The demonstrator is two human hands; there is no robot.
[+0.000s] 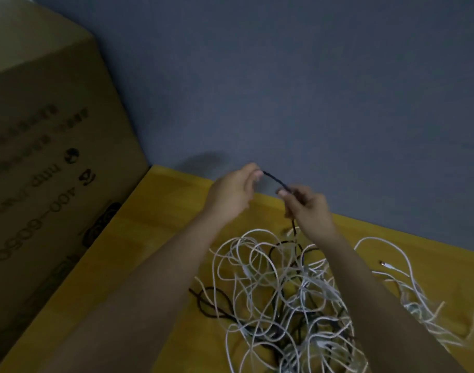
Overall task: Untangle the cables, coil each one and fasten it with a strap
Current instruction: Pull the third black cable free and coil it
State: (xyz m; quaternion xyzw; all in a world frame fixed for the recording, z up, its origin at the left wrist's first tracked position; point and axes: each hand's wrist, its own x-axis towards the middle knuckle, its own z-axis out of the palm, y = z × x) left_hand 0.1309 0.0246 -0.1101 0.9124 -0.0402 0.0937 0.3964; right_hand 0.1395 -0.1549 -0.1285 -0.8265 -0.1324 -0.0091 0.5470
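Observation:
A tangle of white and black cables (284,289) lies on the yellow table (155,227). Both my hands are raised above its far side. My left hand (232,193) pinches one end of a black braided cable (275,180) at its fingertips. My right hand (308,208) grips the same cable a short way along, so a short arc spans between the hands. From the right hand the black cable drops down into the tangle. No strap shows.
A large cardboard box (42,162) with printed text stands at the table's left edge. A grey-blue wall (311,90) rises right behind the table. A loose white cable with a connector end (384,263) lies at the right.

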